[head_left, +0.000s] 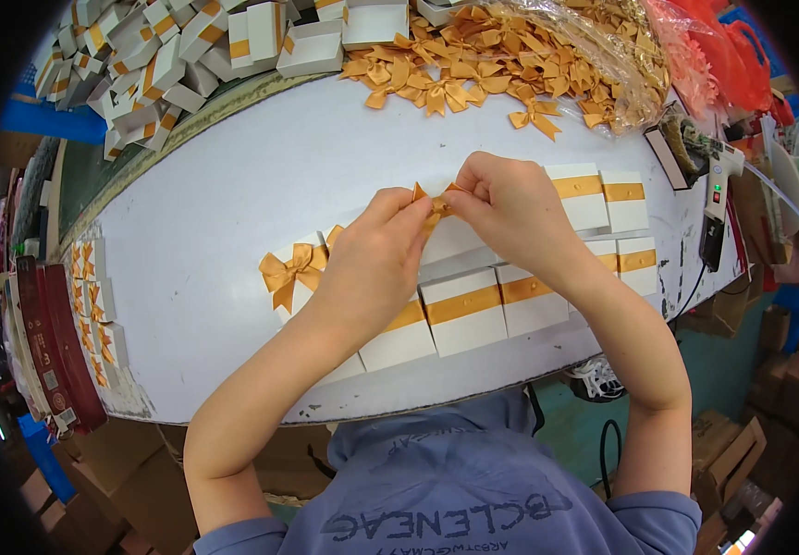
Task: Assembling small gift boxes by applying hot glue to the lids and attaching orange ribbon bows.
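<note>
My left hand [374,248] and my right hand [509,202] meet over the far row of white boxes. Between their pinched fingertips is a small gold ribbon bow [436,207], its two loops gripped one on each side. Beneath it lies a white box, mostly covered by my hands. Left of my left hand, a finished gold bow [292,272] sits on another box. Nearer to me runs a second row of white boxes [462,310] banded with gold ribbon. More banded boxes [580,196] stand right of my right hand.
A heap of loose gold bows [501,60] lies on the far side of the white table [196,268]. White boxes [154,74] are piled far left. Small bowed boxes [94,305] stand at the left edge. A glue gun [719,180] with a cable is at the right.
</note>
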`<move>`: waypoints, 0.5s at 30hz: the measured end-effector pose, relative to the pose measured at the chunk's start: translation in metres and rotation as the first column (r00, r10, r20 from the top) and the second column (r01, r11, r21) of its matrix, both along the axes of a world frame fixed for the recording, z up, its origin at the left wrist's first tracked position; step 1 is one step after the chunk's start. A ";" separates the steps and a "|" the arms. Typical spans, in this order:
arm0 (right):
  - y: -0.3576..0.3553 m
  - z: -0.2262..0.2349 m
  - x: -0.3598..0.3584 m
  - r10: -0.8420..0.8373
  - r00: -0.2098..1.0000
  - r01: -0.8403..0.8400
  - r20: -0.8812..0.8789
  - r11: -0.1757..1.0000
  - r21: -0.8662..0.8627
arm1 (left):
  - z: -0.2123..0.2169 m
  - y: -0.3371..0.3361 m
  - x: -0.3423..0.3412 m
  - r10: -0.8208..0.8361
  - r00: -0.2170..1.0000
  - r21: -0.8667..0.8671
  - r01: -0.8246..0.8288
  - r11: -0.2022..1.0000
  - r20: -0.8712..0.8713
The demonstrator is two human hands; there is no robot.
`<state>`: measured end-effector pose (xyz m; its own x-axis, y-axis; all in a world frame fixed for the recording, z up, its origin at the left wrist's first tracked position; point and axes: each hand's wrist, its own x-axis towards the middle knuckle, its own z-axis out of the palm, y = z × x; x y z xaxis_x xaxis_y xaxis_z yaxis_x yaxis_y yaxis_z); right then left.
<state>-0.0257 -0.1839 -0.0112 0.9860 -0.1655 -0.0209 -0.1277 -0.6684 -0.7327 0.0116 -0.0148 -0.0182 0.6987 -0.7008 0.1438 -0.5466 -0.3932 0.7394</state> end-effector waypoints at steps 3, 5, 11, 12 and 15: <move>0.001 -0.007 0.001 -0.003 1.000 0.005 0.020 0.996 -0.093 | -0.002 -0.001 0.000 -0.040 0.993 0.092 0.030 0.995 0.112; 0.002 -0.009 0.001 -0.009 0.999 0.013 0.033 0.993 -0.120 | -0.002 -0.002 0.000 -0.063 0.979 0.144 0.035 0.989 0.195; -0.008 0.002 0.014 0.076 0.996 -0.086 -0.053 0.972 -0.218 | -0.009 0.003 0.005 -0.176 0.866 0.283 0.042 0.958 0.467; -0.014 0.008 0.024 0.059 0.993 -0.078 -0.102 0.977 -0.197 | -0.006 0.004 0.006 -0.190 0.870 0.289 0.057 0.956 0.456; -0.035 0.005 0.060 -0.068 0.997 0.075 0.043 0.979 -0.191 | -0.002 0.003 0.005 -0.246 0.848 0.346 0.079 0.935 0.470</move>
